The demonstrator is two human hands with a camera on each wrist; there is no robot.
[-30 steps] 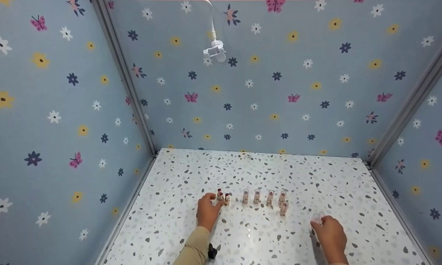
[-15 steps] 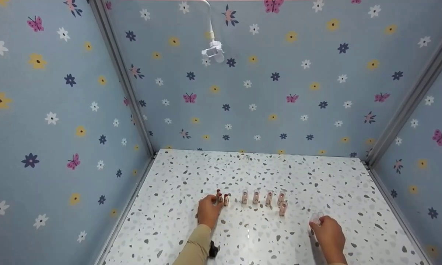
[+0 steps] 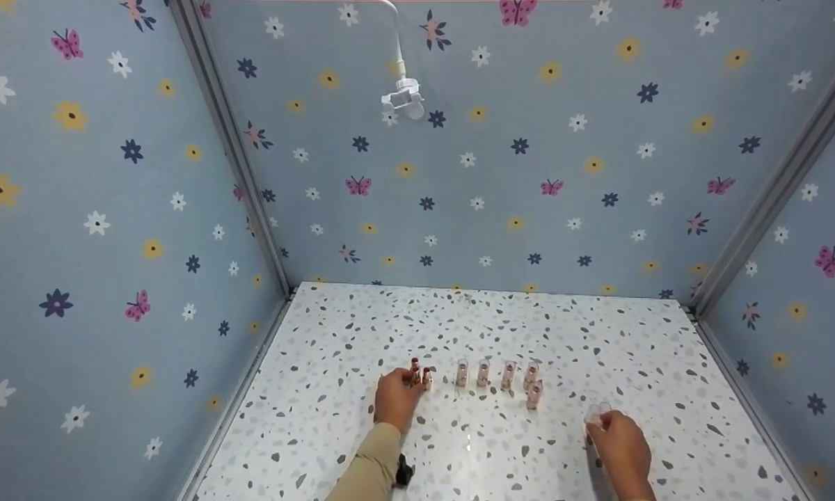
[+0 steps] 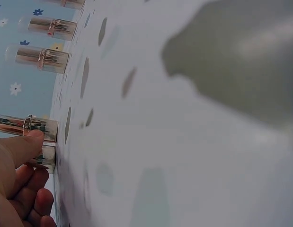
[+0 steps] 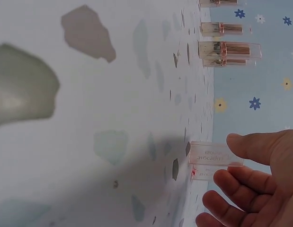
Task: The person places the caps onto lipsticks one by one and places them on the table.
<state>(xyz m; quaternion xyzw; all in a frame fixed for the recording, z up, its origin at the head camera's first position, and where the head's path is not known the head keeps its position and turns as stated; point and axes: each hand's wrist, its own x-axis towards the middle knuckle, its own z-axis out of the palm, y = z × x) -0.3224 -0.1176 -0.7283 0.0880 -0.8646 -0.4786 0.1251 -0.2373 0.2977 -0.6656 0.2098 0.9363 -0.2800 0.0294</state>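
Observation:
At the left, a few uncapped lipsticks (image 3: 427, 378) with dark red tops stand close together. My left hand (image 3: 397, 399) pinches one of them, its thumb (image 4: 34, 137) along the near side and the other fingers curled behind. A neighbouring lipstick (image 4: 41, 127) stands right beside the thumb. Over at the right, my right hand (image 3: 623, 445) pinches a clear lipstick cap (image 5: 215, 153) between thumb and fingers. Another clear cap (image 5: 205, 172) is right next to it, partly hidden by the fingers. Printed lettering shows on the caps in the right wrist view.
Between the hands, several lipsticks with clear caps (image 3: 483, 374) stand in a row, one of them (image 3: 534, 396) in front of the right end. A black object (image 3: 403, 472) lies by the left sleeve. Flowered walls (image 3: 459, 174) enclose the speckled table (image 3: 501, 459); a white clamp (image 3: 405, 97) hangs at the back.
My left hand's fingers have drawn down and closer around the lipsticks. The right hand stays at the clear caps, and the head view has shifted slightly.

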